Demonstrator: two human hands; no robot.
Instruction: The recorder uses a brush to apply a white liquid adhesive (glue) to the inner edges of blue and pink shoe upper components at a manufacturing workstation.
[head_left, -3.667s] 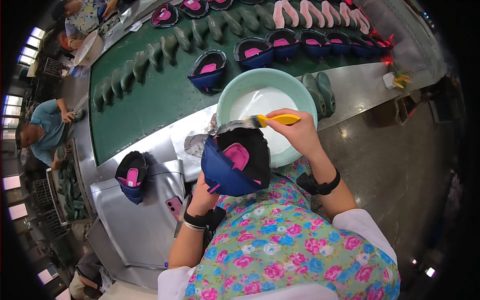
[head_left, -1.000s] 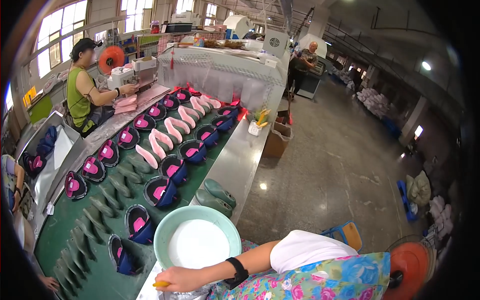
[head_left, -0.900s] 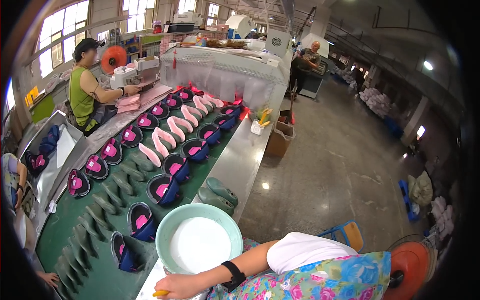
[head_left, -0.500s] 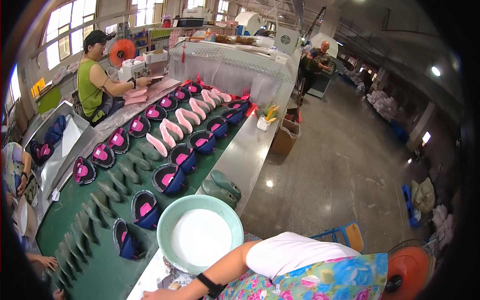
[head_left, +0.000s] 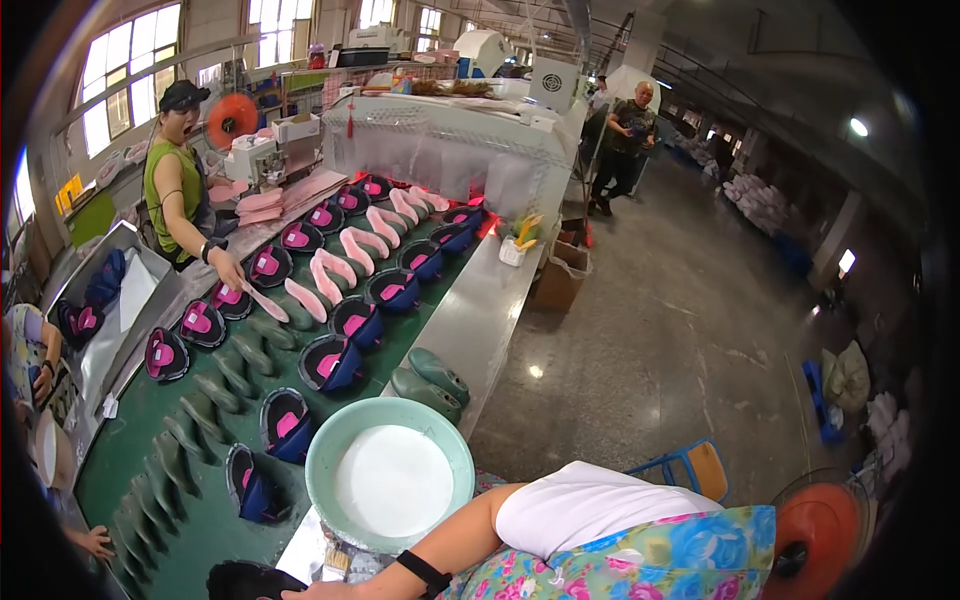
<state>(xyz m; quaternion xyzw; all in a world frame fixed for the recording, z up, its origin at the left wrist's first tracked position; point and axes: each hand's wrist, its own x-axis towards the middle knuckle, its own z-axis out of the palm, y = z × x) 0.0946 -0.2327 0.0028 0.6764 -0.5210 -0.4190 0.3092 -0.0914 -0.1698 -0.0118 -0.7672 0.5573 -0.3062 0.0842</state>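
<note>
At the lower edge, my right hand [head_left: 325, 592], mostly cut off, has its visible fingers against a dark shoe upper [head_left: 250, 580]. My left hand is out of the picture. Just above the right hand lies a brush with pale bristles [head_left: 335, 562]. A mint-green basin [head_left: 318, 470] holding white liquid [head_left: 393, 482] stands beyond my forearm. Nearest to it on the green belt [head_left: 215, 520] are blue shoe uppers with pink inside, one standing [head_left: 250, 484] and one tilted [head_left: 287, 425]. Green shoe lasts [head_left: 187, 435] run in a row beside them.
Two green lasts [head_left: 430, 385] rest on the metal ledge [head_left: 480, 310]. Pink insoles [head_left: 330, 275] line the far belt. A co-worker in green [head_left: 175, 190] holds an insole over the lasts. Another person's hand [head_left: 95, 542] touches the belt's left side. A fan [head_left: 815, 540] stands behind me.
A dark shoe upper has come into view at my right hand. The co-worker in green has reached toward the lasts with an insole. The view has shifted slightly.
</note>
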